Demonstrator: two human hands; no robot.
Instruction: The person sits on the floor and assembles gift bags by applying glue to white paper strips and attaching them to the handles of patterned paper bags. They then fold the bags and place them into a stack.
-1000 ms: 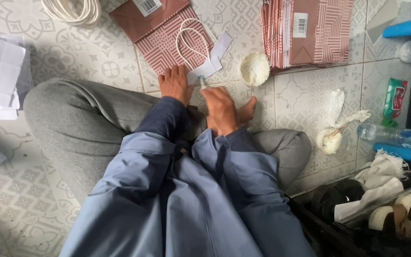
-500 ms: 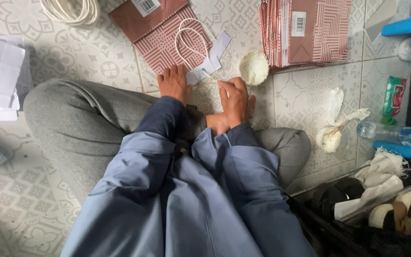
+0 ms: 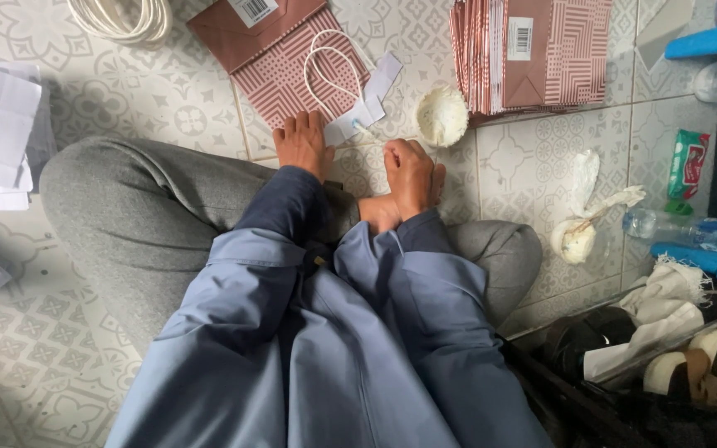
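A coil of white cord is seen at the upper left, with loose white papers below it at the left edge. The left hand is laid flat, fingers together, on the near edge of the pink patterned paper bag, which lies on the tiled floor just ahead of the crossed legs, its white cord handle looped on top. Since half a second ago, the right hand has been drawn a little nearer the white paper strip at the bag's corner; its fingers are curled, nothing visibly pinched. Pressing of the strip appears underway. A stack of bags lies right.
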